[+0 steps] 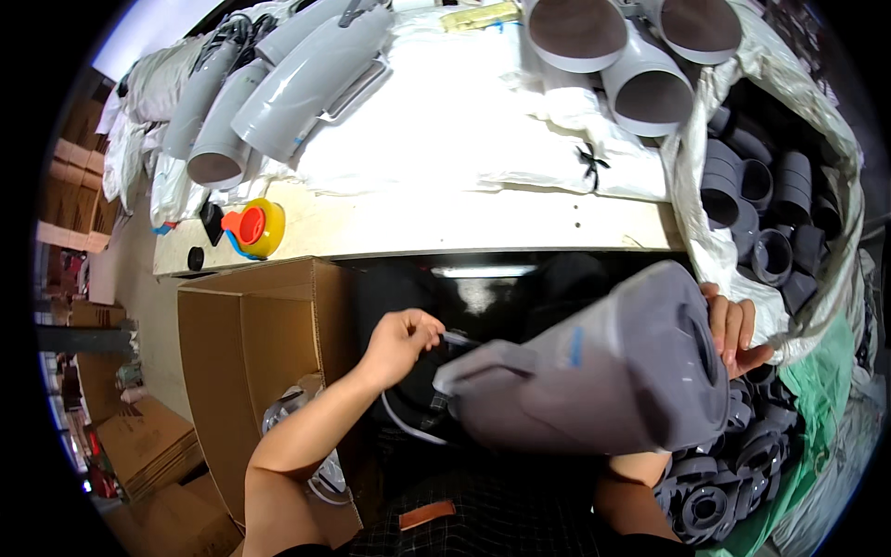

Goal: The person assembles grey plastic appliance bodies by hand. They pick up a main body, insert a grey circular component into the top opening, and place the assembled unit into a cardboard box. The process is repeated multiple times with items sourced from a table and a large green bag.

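A large grey plastic housing (580, 381), wide and rounded at one end and narrowing to the other, lies tilted across my lap. My right hand (735, 327) holds it by its wide end, the fingers curled at the rim; the forearm passes beneath it. My left hand (406, 342) is closed in a pinch beside the narrow end. From its fingertips a thin pale piece (457, 339) runs toward the housing; its kind is unclear. A pale tube or cord (408, 427) curves below the narrow end.
More grey housings (311, 84) lie on the white-covered bench (445, 121). Yellow and orange round items (264, 227) sit at its near edge. An open cardboard box (269, 343) stands left. Dark grey parts fill a white sack (701, 176) and a green bag (817, 371) at right.
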{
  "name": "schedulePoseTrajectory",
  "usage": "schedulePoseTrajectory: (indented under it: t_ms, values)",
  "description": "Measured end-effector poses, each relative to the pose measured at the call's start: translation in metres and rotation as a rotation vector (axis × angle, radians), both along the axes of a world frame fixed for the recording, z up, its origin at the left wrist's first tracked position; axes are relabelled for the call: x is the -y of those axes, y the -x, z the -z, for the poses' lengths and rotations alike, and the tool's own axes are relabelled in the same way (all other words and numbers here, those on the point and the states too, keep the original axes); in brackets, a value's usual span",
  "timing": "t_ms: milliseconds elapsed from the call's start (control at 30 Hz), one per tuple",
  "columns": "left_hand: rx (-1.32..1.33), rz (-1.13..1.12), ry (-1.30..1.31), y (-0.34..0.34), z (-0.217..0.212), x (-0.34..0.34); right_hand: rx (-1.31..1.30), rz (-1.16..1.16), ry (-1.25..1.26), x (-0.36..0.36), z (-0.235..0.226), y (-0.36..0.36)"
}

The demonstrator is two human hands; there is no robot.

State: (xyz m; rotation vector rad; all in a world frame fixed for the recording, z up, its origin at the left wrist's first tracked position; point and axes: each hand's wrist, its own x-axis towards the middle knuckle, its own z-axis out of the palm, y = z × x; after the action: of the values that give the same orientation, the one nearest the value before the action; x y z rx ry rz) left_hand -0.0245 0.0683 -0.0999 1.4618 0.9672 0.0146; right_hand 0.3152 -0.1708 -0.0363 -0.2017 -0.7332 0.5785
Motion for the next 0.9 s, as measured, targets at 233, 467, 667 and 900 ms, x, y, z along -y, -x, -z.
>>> schedulePoseTrajectory:
  t_ms: [233,467,667,900]
  values:
    - [0.371,0.124,-0.752,-0.104,-0.171,0.006,-0.027,-0.288,-0.162,-0.029,0.031,-0.026]
    - [0.000,-0.081,-1.068,-0.164,0.031,-0.204,-0.162,-0.433,-0.063,-0.053,0.034,-0.047]
    - [0.391,-0.386,-0.587,-0.176,0.014,-0.228,-0.334,-0.627,0.316,-0.124,0.062,-0.026]
    - [0.562,-0.052,-0.147,-0.171,-0.014,-0.047,0.326,-0.274,1.019,-0.174,0.067,0.030]
